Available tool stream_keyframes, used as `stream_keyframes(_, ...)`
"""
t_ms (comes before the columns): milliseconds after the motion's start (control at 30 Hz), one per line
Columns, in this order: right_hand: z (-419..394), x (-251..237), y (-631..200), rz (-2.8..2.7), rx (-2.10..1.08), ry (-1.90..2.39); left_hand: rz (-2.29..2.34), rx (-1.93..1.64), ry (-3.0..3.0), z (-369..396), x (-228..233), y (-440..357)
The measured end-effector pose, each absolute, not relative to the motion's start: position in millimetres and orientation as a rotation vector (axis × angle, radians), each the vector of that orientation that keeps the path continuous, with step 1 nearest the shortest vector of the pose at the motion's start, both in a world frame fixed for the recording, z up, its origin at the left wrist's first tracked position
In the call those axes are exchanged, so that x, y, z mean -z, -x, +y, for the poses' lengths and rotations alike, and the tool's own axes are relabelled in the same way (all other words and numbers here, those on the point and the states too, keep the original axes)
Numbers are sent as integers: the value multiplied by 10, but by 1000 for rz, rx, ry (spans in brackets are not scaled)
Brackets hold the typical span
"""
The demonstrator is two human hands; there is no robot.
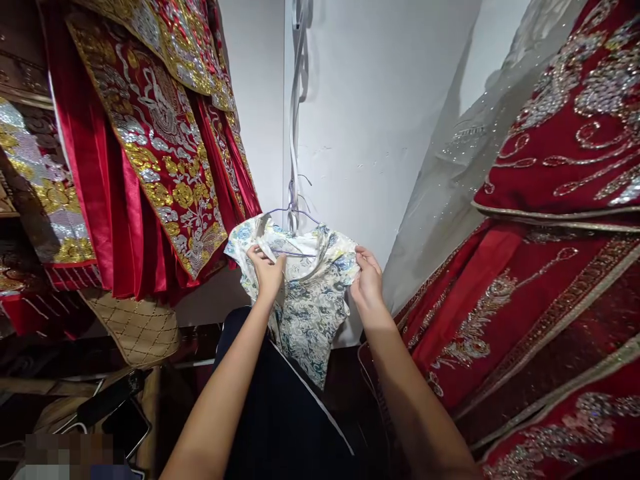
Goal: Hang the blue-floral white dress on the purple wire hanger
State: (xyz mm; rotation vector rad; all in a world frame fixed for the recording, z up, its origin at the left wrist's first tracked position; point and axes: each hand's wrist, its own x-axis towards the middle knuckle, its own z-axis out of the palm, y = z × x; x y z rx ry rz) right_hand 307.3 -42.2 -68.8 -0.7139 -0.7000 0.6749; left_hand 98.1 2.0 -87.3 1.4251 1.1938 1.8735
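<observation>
A floral top [313, 307] hangs on a purple hanger [307, 215] at the frame's centre. The left hand [267, 272] pinches its neckline between thumb and fingers; the right hand [367, 280] pinches its sleeve edge. Red embroidered skirt [157, 140] upper left, red dress [540, 160] right.

pale strap [294, 127], purple hanger [306, 214] (thin) low against it, patterned garment [311, 310] on the hanger

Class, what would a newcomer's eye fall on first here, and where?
Probably the gold-embroidered red garment at upper left, then the silver-beaded red garments along the right. Between them, at the centre, a pale patterned garment is on a purple hanger, left hand at its neckline, right hand at its shoulder edge.
</observation>
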Motion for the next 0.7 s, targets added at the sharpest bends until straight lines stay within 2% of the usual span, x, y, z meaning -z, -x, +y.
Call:
stream_keyframes(167,-409,667,-3170,-762,-591,797,1171,-1804,-1390,-169,1007,-870)
stream_keyframes(333,-638,1058,-2868,-849,-270,1082,1065,-1729,-1256,-838,1200,-777)
stream_keyframes(400,-766,1269,-2592,-789,-391,1111,990,-1660,-1209,-1039,1183,-754)
stream_keyframes(500,-913,1450,-2176,-940,-906,1110,907,-1640,-1157,-1198,1080,-735)
stream_keyframes(567,-968,1443,-1996,-1077,-1140,1049,865,-1648,-1137,-1264,1015,-736)
stream_keyframes(700,-1052,1299,-1985,-1127,-1060,927,802,-1614,-1091,-1413,961,-775)
